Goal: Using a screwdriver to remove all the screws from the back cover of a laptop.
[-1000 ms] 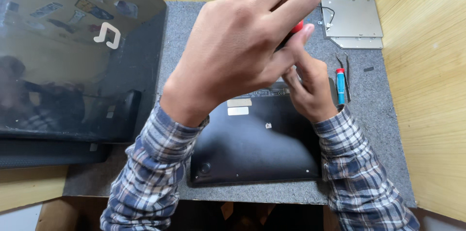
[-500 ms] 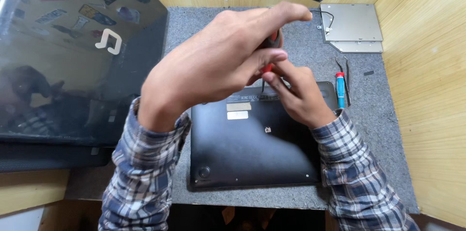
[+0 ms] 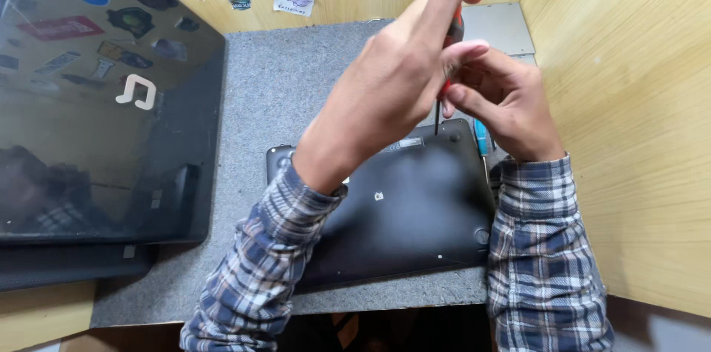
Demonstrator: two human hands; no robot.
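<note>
Fingers (image 3: pixel 444 22) of our left hand (image 3: pixel 392 93) are clamped on a red-handled screwdriver (image 3: pixel 453 30), forefinger stretched over the top of the handle, thumb pressing from the side; our right hand (image 3: pixel 507 100) pinches together low on the handle where the shaft starts. Shaft tip sits at the laptop base (image 3: pixel 415 208) rear edge, about 1 o'clock from the base's middle. Base lies bottom-up on the grey mat (image 3: pixel 296 85), dead centre of the booth. Risks as we judge them: tip looks slightly off vertical, so it could cam out of the screw and scratch the black cover or round the screw head; both hands are high on the tool and nothing pins the base, so a hard push could skid it on the mat; a freed screw could roll off toward 3 o'clock and vanish against the wood wall (image 3: pixel 629 137). Blue tool (image 3: pixel 481 136) lies just beside the base at 2 o'clock, half under our right wrist, could get knocked. Hard to make out: the screw itself is hidden behind the fingers, we cannot tell if the tip is seated. Handle mostly covered by the left hand. Grey metal plate (image 3: pixel 503 26) at 1 o'clock partly blocked. Dark monitor (image 3: pixel 96 100) at 9 o'clock is cut off by the frame. Base's near left corner is under our sleeve (image 3: pixel 259 278).
</note>
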